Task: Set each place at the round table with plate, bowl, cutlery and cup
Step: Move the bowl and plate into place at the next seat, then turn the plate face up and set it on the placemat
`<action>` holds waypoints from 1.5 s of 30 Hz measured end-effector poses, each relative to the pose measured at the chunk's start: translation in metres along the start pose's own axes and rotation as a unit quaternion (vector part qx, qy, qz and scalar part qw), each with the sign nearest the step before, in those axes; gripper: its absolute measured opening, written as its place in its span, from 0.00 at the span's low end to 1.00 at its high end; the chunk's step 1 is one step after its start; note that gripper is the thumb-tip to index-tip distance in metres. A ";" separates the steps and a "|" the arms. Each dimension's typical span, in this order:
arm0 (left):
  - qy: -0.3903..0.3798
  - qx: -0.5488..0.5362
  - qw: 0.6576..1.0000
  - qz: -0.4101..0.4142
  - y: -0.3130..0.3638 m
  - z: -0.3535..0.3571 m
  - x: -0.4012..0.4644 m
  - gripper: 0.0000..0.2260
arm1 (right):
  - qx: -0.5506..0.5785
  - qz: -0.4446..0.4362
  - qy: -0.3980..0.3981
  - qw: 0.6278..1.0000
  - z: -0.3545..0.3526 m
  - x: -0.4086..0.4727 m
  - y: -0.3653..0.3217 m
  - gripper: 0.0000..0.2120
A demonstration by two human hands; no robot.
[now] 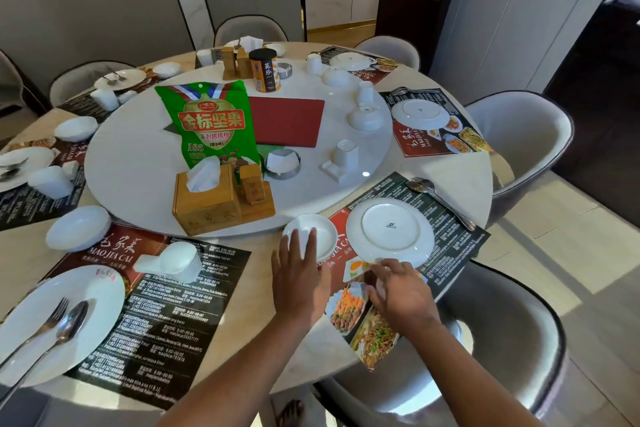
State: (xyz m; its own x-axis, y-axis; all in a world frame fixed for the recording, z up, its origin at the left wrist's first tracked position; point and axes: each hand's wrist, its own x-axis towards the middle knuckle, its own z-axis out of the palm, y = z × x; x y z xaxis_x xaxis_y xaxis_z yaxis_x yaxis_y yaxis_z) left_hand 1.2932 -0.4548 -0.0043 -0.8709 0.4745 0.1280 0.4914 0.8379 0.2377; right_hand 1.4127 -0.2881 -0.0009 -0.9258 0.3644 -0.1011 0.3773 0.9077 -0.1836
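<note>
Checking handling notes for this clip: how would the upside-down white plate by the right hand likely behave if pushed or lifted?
The plate looks like stiff glazed ceramic, so probably fragile. Face down on the glossy placemat, it would likely slide rather than tip. Its low rim may be awkward for the right hand to lift.

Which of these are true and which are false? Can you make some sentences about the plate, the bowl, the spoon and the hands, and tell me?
1. The left hand lies on the small white bowl. True.
2. The plate in front of the person is the right way up with food on it. False: it is upside down, its maker's mark showing, and holds no food.
3. A fork and spoon lie on the placemat beyond the plate. True.
4. The right hand holds a cup. False: its fingers are at the near rim of the plate; no cup is in it.
5. The green snack bag lies flat on a chair. False: it stands on the turntable.
</note>
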 end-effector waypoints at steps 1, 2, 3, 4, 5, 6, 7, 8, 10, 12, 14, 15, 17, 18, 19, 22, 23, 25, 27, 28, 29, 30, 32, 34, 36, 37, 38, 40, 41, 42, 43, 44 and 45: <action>0.004 0.011 1.000 0.027 0.006 0.001 -0.003 0.34 | 0.000 0.010 0.014 1.000 -0.001 -0.003 0.007 0.23; 0.000 0.006 0.999 0.050 0.014 -0.001 -0.006 0.32 | 0.000 0.020 0.028 0.999 -0.002 -0.006 0.012 0.23; 0.000 0.000 0.997 0.075 0.024 -0.002 -0.010 0.29 | -0.003 0.031 0.036 0.999 -0.003 -0.008 0.019 0.23; 0.004 -0.002 0.995 0.103 0.033 -0.002 -0.013 0.28 | -0.011 0.043 0.032 0.998 -0.004 -0.010 0.025 0.25; 0.000 -0.002 0.992 0.127 0.042 -0.001 -0.014 0.27 | -0.024 0.058 0.020 0.998 -0.006 -0.011 0.031 0.27; -0.007 0.001 0.989 0.148 0.051 0.000 -0.014 0.27 | -0.037 0.072 0.006 0.997 -0.007 -0.012 0.036 0.29; -0.014 0.007 0.986 0.164 0.059 0.001 -0.013 0.27 | -0.046 0.085 0.000 0.995 -0.008 -0.012 0.041 0.31; -0.021 0.007 0.985 0.173 0.069 0.001 -0.010 0.27 | -0.053 0.096 -0.005 0.994 -0.011 -0.011 0.046 0.32; -0.062 -0.003 0.981 0.182 0.083 0.005 -0.001 0.29 | -0.053 0.111 -0.014 0.992 -0.015 -0.005 0.053 0.33; -0.107 -0.009 0.978 0.178 0.091 0.011 0.010 0.31 | -0.037 0.138 -0.030 0.989 -0.017 0.002 0.059 0.34; -0.135 -0.001 0.976 0.173 0.097 0.016 0.022 0.33 | -0.024 0.163 -0.051 0.985 -0.018 0.009 0.064 0.34; -0.148 0.004 0.974 0.172 0.099 0.018 0.027 0.33 | -0.019 0.171 -0.064 0.983 -0.018 0.013 0.067 0.34; -0.167 0.013 0.971 0.169 0.103 0.023 0.038 0.34 | -0.016 0.182 -0.082 0.980 -0.019 0.020 0.072 0.34; -0.176 0.019 0.970 0.163 0.104 0.026 0.042 0.35 | -0.017 0.181 -0.085 0.980 -0.020 0.024 0.074 0.33; -0.185 0.021 0.970 0.156 0.105 0.030 0.046 0.35 | -0.019 0.178 -0.088 0.980 -0.020 0.028 0.076 0.33; -0.201 0.012 0.971 0.128 0.106 0.039 0.053 0.37 | -0.021 0.158 -0.074 0.985 -0.019 0.040 0.085 0.32; -0.203 0.006 0.972 0.118 0.108 0.040 0.054 0.38 | -0.016 0.151 -0.062 0.986 -0.017 0.045 0.090 0.31; -0.201 -0.006 0.975 0.097 0.110 0.048 0.052 0.39 | 0.007 0.139 -0.033 0.990 -0.016 0.059 0.099 0.30; -0.175 -0.017 0.981 0.078 0.112 0.058 0.048 0.41 | 0.041 0.142 -0.001 0.989 -0.017 0.072 0.105 0.28; -0.159 -0.019 0.985 0.069 0.113 0.060 0.045 0.42 | 0.074 0.160 0.011 0.984 -0.020 0.078 0.108 0.28; -0.149 -0.016 0.987 0.060 0.116 0.062 0.044 0.42 | 0.120 0.188 0.013 0.975 -0.022 0.087 0.111 0.29; -0.146 -0.010 0.988 0.050 0.118 0.063 0.041 0.42 | 0.181 0.217 0.002 0.959 -0.025 0.095 0.115 0.29; -0.159 0.001 0.987 0.020 0.126 0.060 0.036 0.44 | 0.327 0.267 -0.037 0.906 -0.028 0.109 0.127 0.29; -0.173 0.000 0.985 -0.007 0.135 0.054 0.031 0.44 | 0.411 0.292 -0.074 0.860 -0.034 0.120 0.137 0.29; -0.175 -0.002 0.984 -0.027 0.143 0.052 0.025 0.45 | 0.458 0.307 -0.113 0.827 -0.043 0.125 0.142 0.28; -0.176 -0.010 0.983 -0.041 0.145 0.053 0.021 0.46 | 0.471 0.312 -0.135 0.814 -0.047 0.127 0.144 0.27; -0.176 -0.026 0.982 -0.057 0.147 0.056 0.018 0.47 | 0.475 0.312 -0.154 0.808 -0.053 0.128 0.144 0.27; -0.170 -0.051 0.981 -0.075 0.148 0.058 0.012 0.48 | 0.474 0.304 -0.188 0.805 -0.060 0.130 0.145 0.28; -0.168 -0.042 0.982 -0.074 0.147 0.058 0.009 0.48 | 0.473 0.300 -0.197 0.805 -0.062 0.131 0.146 0.30; -0.174 -0.028 0.982 -0.067 0.147 0.056 0.007 0.47 | 0.475 0.299 -0.201 0.803 -0.063 0.131 0.146 0.31; -0.178 -0.020 0.982 -0.063 0.146 0.054 0.006 0.46 | 0.480 0.300 -0.203 0.799 -0.064 0.130 0.146 0.32; -0.175 -0.016 0.982 -0.065 0.147 0.050 0.003 0.45 | 0.482 0.303 -0.208 0.795 -0.065 0.128 0.145 0.33; -0.165 -0.013 0.984 -0.068 0.149 0.046 0.000 0.44 | 0.482 0.303 -0.220 0.792 -0.065 0.125 0.146 0.32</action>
State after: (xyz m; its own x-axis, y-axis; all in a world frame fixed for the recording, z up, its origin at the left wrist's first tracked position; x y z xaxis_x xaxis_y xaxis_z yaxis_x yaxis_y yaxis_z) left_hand 1.3666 -0.3180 -0.0133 -0.8771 0.4241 -0.2253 0.3664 0.8943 0.2568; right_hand 1.3499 -0.0966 0.0234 -0.5487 0.3720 -0.7487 0.7896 -0.0638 -0.6103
